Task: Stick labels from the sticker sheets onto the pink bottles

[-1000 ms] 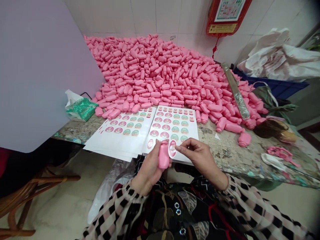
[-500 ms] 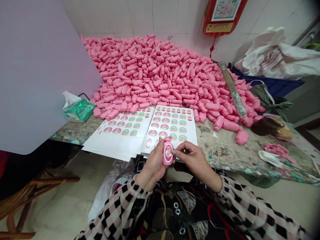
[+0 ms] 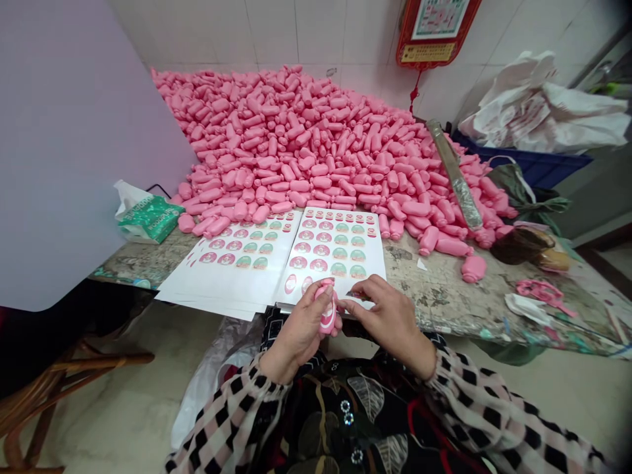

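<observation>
My left hand [image 3: 296,336] is closed around a pink plastic bottle [image 3: 328,313], which tilts in my grip. A round pink-and-white label [image 3: 330,316] sits on the bottle, partly turned away and partly hidden by my fingers. My right hand [image 3: 388,317] is beside the bottle, with its fingertips close to the bottle and over the lower edge of a white sheet of round stickers [image 3: 330,253]. A second sticker sheet [image 3: 241,263] lies to its left, on a stack of sheets.
A large heap of pink bottles [image 3: 276,138] fills the worn table's [image 3: 444,296] back corner against tiled walls. One loose bottle [image 3: 473,268] lies at the heap's edge. A wrapped tube [image 3: 454,174], a green tissue pack [image 3: 147,219] and pink scraps [image 3: 540,291] are on the table.
The label, held out against the bottle a second ago, now lies on it. My left hand has turned and tilted the bottle, and the view has shifted slightly.
</observation>
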### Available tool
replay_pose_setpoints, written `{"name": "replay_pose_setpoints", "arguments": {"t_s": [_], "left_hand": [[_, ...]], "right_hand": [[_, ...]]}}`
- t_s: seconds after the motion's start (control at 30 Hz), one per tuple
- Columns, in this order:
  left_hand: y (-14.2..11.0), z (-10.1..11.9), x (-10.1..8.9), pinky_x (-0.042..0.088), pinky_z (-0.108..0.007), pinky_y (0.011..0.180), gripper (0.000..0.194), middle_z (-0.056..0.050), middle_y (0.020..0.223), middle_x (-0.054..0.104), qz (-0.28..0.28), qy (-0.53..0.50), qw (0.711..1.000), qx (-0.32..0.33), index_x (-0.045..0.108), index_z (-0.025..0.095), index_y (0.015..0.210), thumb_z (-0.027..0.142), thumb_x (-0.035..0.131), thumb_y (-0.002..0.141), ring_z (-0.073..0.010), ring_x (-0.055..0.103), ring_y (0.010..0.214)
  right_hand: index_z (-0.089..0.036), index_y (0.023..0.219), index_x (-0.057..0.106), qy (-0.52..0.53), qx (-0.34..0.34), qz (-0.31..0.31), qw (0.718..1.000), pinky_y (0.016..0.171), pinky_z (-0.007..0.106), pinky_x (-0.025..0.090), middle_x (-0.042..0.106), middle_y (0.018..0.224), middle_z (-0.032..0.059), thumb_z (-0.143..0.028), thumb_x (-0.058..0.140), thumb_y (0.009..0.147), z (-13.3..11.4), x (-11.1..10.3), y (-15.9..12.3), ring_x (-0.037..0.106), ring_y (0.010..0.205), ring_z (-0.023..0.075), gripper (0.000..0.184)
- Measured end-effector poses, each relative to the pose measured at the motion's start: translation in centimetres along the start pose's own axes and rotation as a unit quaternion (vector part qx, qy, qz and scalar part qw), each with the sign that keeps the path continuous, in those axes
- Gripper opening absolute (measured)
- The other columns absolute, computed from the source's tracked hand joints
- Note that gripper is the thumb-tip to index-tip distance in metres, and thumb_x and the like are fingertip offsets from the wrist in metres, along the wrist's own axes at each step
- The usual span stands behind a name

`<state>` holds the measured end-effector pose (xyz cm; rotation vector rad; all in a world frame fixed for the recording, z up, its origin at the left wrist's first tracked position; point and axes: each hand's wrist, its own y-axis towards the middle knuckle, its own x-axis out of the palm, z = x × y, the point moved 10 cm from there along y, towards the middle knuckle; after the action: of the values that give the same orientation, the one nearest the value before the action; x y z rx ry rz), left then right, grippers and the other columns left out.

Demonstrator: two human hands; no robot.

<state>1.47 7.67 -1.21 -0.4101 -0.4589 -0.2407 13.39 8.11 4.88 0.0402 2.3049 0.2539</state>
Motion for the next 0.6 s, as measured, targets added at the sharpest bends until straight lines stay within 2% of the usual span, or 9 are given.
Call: {"name": "replay_pose_setpoints", "arguments": {"t_s": [0.1,0.17,0.23,0.3,0.37,0.43,0.5,0.57,0.6], "left_hand": [[0.0,-0.5,0.4,0.035,-0.017,0.037,0.042,0.003,0.065,0.054,-0.011,0.002,1.0,-0.001,0.047,0.02,0.112,0.05,0.05,0.083,-0.0076,0.05,0.044],[-0.1,-1.0,0.4,0.032,-0.016,0.034,0.047,0.003,0.06,0.053,-0.003,0.001,1.0,-0.013,0.048,0.019,0.113,0.054,0.048,0.082,-0.008,0.048,0.041],[-0.3,-1.4,0.2,0.03,-0.016,0.032,0.049,0.004,0.057,0.052,0.004,0.001,1.0,-0.027,0.048,0.018,0.114,0.056,0.046,0.082,-0.0078,0.047,0.04],[-0.8,-1.6,-0.4,0.027,-0.015,0.031,0.05,0.004,0.058,0.053,-0.001,0.013,0.999,-0.037,0.046,0.019,0.117,0.054,0.049,0.081,-0.0067,0.043,0.038],[-1.8,-1.9,-1.9,0.024,-0.014,0.03,0.055,0.006,0.055,0.051,-0.001,0.047,0.998,-0.052,0.042,0.02,0.12,0.048,0.06,0.076,-0.0051,0.037,0.034],[-3.3,-2.7,-5.0,0.022,-0.014,0.029,0.064,0.01,0.048,0.045,0.03,0.103,0.991,-0.079,0.041,0.021,0.121,0.039,0.069,0.068,-0.0045,0.032,0.031],[-5.3,-3.7,-9.7,0.025,-0.016,0.03,0.067,0.011,0.043,0.042,0.093,0.172,0.975,-0.105,0.042,0.02,0.122,0.038,0.071,0.063,-0.0061,0.034,0.03],[-7.8,-4.5,-15.2,0.03,-0.017,0.032,0.064,0.01,0.046,0.048,0.185,0.26,0.941,-0.11,0.046,0.022,0.118,0.042,0.069,0.062,-0.0087,0.04,0.033],[-9.0,-4.9,-18.0,0.037,-0.019,0.037,0.059,0.007,0.052,0.054,0.232,0.294,0.922,-0.103,0.05,0.021,0.111,0.043,0.068,0.06,-0.0104,0.047,0.038]], "right_hand": [[-0.021,0.084,0.061,0.135,0.058,-0.023,0.989,0.061,0.025,0.039,0.059,0.076,-0.0007,-0.052,0.062,0.073,1.4,1.7,0.2,0.053,0.066,0.0129,0.033],[-0.02,0.083,0.057,0.244,0.083,-0.051,0.965,0.058,0.024,0.039,0.057,0.072,-0.0024,-0.052,0.062,0.072,1.8,3.7,0.1,0.052,0.061,0.0117,0.034],[-0.02,0.08,0.054,0.308,0.091,-0.07,0.944,0.056,0.024,0.04,0.055,0.068,-0.0034,-0.05,0.062,0.073,1.7,5.1,-0.2,0.051,0.059,0.0112,0.033],[-0.02,0.08,0.055,0.301,0.083,-0.079,0.947,0.057,0.024,0.04,0.056,0.068,-0.0032,-0.049,0.062,0.073,1.9,5.5,-0.4,0.051,0.06,0.0116,0.03],[-0.021,0.084,0.059,0.239,0.066,-0.079,0.966,0.059,0.025,0.041,0.059,0.072,-0.0023,-0.048,0.063,0.072,2.6,4.7,-0.4,0.053,0.063,0.0127,0.03],[-0.022,0.086,0.062,0.147,0.044,-0.075,0.985,0.063,0.026,0.041,0.062,0.078,-0.0006,-0.046,0.063,0.073,4.0,2.8,-0.1,0.055,0.069,0.0142,0.027],[-0.022,0.084,0.064,0.035,0.037,-0.058,0.997,0.069,0.027,0.041,0.064,0.084,0.0014,-0.043,0.059,0.077,6.4,0.0,0.5,0.057,0.077,0.0159,0.023],[-0.022,0.086,0.065,-0.092,0.077,-0.008,0.993,0.07,0.028,0.04,0.064,0.088,0.0032,-0.04,0.051,0.082,10.1,-4.2,1.1,0.057,0.081,0.0172,0.023],[-0.022,0.088,0.065,-0.162,0.12,0.032,0.979,0.068,0.028,0.04,0.064,0.09,0.0045,-0.04,0.048,0.084,12.2,-6.7,1.2,0.057,0.081,0.0186,0.026]]}}
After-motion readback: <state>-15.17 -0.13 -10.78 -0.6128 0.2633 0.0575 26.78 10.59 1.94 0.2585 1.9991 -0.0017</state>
